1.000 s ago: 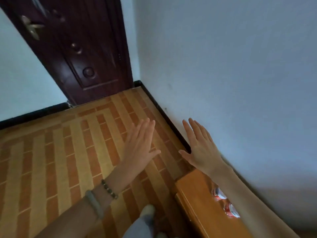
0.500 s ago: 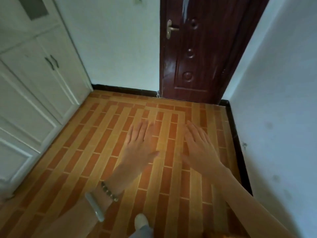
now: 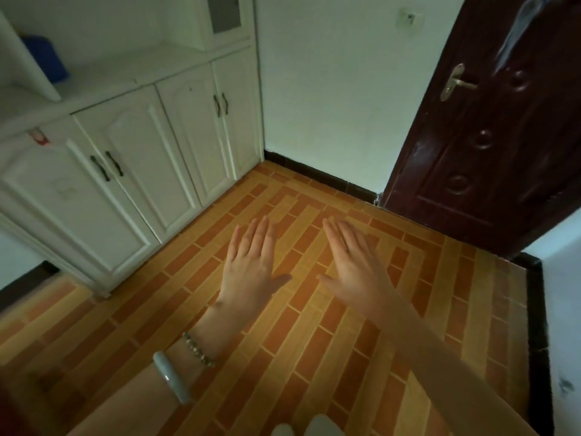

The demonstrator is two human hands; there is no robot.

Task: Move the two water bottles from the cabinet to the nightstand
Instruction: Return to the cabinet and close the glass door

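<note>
My left hand (image 3: pixel 251 262) and my right hand (image 3: pixel 358 265) are held out flat, palms down, fingers apart, over the tiled floor; both hold nothing. The white cabinet (image 3: pixel 132 158) stands at the left with its lower doors shut and a white counter shelf above them. No water bottle and no nightstand is in this view. A bead bracelet and a pale bangle sit on my left wrist.
A blue object (image 3: pixel 47 58) rests on the cabinet's counter at the far left. A dark brown door (image 3: pixel 490 136) with a brass handle is shut at the right. White walls with black skirting bound the orange tiled floor (image 3: pixel 314 357).
The view has swung left: the wooden nightstand with the red-capped bottles and the right wall have left the frame, and the white cabinet has come into view. Both hands stay flat and empty.
</note>
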